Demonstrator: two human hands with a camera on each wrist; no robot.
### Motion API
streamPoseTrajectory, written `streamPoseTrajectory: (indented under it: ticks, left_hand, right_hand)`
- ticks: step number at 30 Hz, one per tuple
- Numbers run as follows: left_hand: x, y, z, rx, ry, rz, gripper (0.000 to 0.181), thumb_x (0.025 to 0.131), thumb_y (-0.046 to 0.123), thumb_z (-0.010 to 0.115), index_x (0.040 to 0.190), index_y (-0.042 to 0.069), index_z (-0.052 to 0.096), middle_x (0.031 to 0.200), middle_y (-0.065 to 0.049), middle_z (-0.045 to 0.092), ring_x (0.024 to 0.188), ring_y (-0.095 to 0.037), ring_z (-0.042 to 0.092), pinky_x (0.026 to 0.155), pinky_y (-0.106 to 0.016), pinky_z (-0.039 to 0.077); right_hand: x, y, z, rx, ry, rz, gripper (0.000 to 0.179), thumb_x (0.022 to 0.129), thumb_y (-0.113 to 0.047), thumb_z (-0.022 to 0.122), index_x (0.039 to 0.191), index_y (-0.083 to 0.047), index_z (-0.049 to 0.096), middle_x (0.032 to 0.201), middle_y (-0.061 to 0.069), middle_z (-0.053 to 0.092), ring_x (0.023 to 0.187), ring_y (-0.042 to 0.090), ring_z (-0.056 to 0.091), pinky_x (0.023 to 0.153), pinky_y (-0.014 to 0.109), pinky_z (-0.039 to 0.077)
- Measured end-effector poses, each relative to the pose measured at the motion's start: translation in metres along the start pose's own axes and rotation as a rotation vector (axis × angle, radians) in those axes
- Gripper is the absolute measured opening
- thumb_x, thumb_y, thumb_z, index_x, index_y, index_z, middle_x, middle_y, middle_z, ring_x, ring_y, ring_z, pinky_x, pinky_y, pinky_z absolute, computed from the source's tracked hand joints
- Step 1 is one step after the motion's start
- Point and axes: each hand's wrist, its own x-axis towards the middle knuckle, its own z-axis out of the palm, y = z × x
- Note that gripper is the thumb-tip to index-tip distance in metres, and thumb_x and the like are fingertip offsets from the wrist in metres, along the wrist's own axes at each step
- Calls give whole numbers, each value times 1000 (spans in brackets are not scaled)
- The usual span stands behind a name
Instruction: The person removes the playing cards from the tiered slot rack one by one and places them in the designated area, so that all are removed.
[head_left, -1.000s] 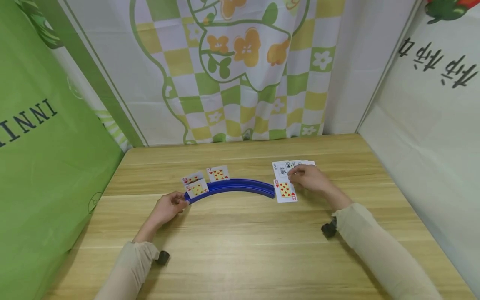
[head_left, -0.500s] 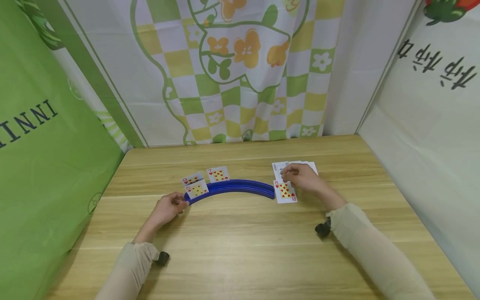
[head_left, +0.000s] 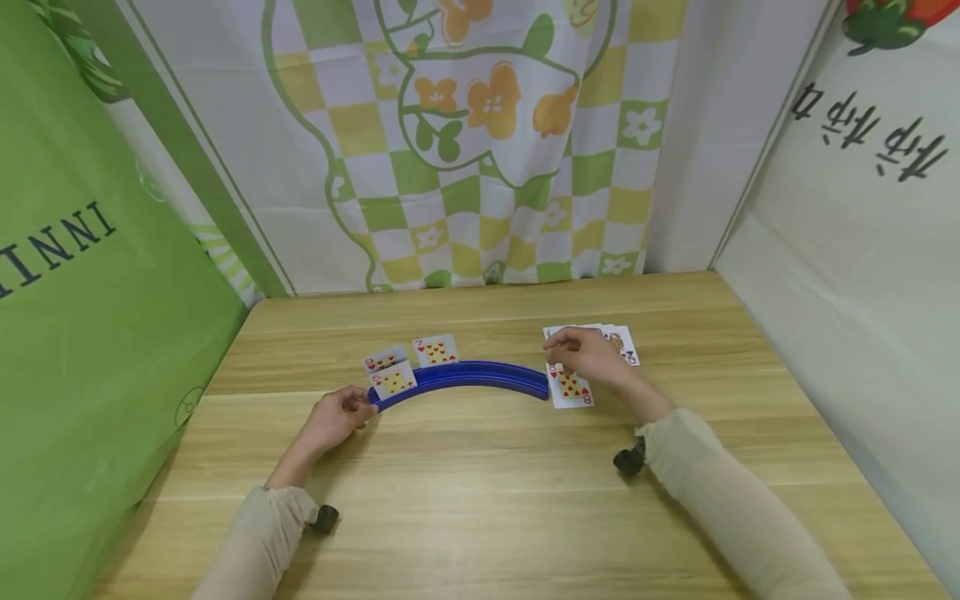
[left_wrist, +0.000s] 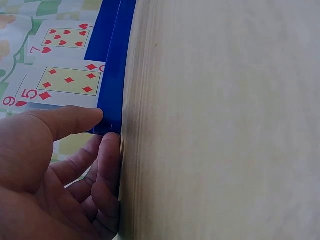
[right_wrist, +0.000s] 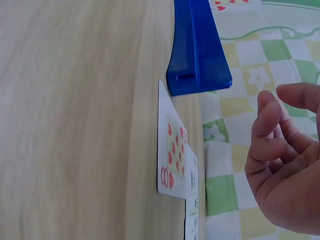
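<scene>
A curved blue card holder (head_left: 480, 372) lies on the table. Thumb and fingers of my left hand (head_left: 333, 419) pinch its left end, seen closely in the left wrist view. Upright in the holder stand a five of diamonds (left_wrist: 70, 80), a nine of hearts (head_left: 385, 359) behind it, and a seven of hearts (left_wrist: 60, 40). Above the loose cards hovers my right hand (head_left: 592, 358), fingers loosely bent, nothing between thumb and fingertips in the right wrist view. Below it an eight of hearts (right_wrist: 173, 155) lies flat by the holder's right end, its top partly covered in the head view.
Several overlapping cards (head_left: 621, 340) lie behind and right of the eight, partly hidden by my right hand. The wooden table (head_left: 480, 483) is bordered by a patterned cloth (head_left: 480, 200) at the back and hangings on both sides.
My right hand has moved left and slightly nearer, from over the spread cards to over the eight's top edge. My left hand and the holder have stayed put.
</scene>
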Motion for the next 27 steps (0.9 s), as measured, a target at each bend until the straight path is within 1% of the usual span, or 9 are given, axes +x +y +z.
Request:
streamPoseTrajectory:
  ticks: [6,10,14,16,19,23,25,27]
  left_hand:
    - [-1,0,0,-4,3,3,35,93,23,69,119,0,63,99,-14,71,77,-15,64,71,-29,50]
    - [-1,0,-1,-9,4,5,35,93,23,69,118,-1,63,99,-14,71,77,-15,64,70,-29,49]
    - [0,0,-1,-6,4,6,35,93,23,69,119,-1,63,98,-14,71,76,-15,64,69,-29,49]
    - [0,0,-1,-8,3,4,35,93,22,69,119,-1,63,98,-14,71,76,-15,64,69,-29,49]
    - [0,0,-1,-10,4,2,35,93,22,69,119,-2,63,98,-14,71,76,-15,64,69,-29,49]
    - [0,0,-1,-8,11,10,35,93,22,69,118,-2,63,98,-14,72,75,-14,64,69,-29,49]
    - [0,-1,-1,-4,13,14,35,93,21,69,118,-2,63,98,-14,72,75,-14,63,69,-29,49]
    - [1,-1,-1,0,14,17,35,93,21,69,118,-2,63,97,-13,72,75,-13,63,69,-29,49]
  right_hand:
    - [1,-6,7,3,12,-19,27,98,-22,62,119,-6,64,111,23,70,89,42,64,74,46,54]
    - [1,-12,10,9,17,-30,28,98,-22,62,120,-5,64,110,21,69,89,43,63,74,46,54]
    - [2,-17,14,27,18,-42,26,98,-21,62,119,-6,65,110,18,69,90,43,62,75,49,54]
    - [3,-19,16,22,21,-47,24,98,-21,62,118,-8,65,109,16,68,89,41,63,75,49,54]
    - [5,-22,19,21,24,-52,24,98,-22,62,118,-8,65,108,19,67,86,38,63,75,48,54]
    - [9,-27,24,6,30,-76,24,98,-23,62,117,-8,66,107,20,66,85,39,63,70,44,54]
    - [10,-30,26,10,32,-88,23,98,-22,62,117,-8,66,106,20,67,86,41,62,69,45,53]
    - [12,-33,29,19,34,-94,23,98,-21,63,116,-8,67,105,18,67,85,38,62,69,43,54]
